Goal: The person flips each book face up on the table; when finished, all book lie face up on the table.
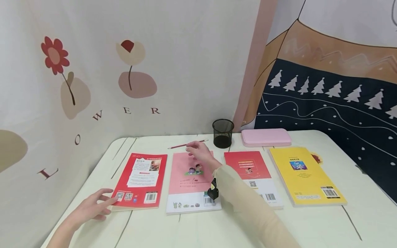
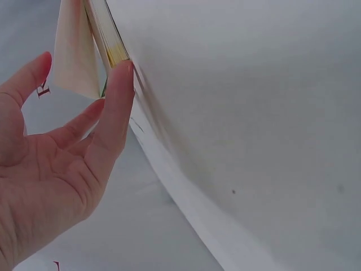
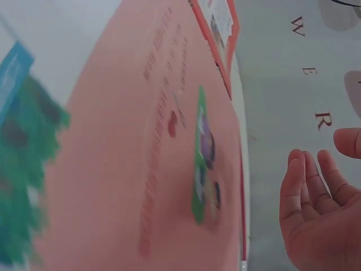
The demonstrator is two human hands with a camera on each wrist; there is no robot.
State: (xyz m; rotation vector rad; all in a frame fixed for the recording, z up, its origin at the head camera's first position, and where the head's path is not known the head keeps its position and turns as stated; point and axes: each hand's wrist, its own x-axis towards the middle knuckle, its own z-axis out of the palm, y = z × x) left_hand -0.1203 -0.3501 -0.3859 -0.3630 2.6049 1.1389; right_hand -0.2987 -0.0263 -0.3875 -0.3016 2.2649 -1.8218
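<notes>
My left hand [image 1: 93, 206] touches the lower left corner of a red book [image 1: 142, 181] with its fingertips. In the left wrist view, one finger [image 2: 115, 107] lies against the page edges of that book [image 2: 104, 34], and the thumb stands apart. Over the upper part of a pink and white book [image 1: 186, 184] hovers my right hand [image 1: 200, 153], its fingers loosely bent and holding nothing. A red pencil [image 1: 178, 146] lies just behind the pink book, close to these fingers. The right wrist view shows the right hand [image 3: 321, 220] with nothing between thumb and fingers.
Right of the pink book lie a red and white book [image 1: 248, 165] and a yellow book [image 1: 305, 175]. A black mesh pen holder [image 1: 223, 134] and a pink pencil case [image 1: 266, 137] stand along the back edge of the table [image 1: 149, 230]. Printed cloth hangs behind.
</notes>
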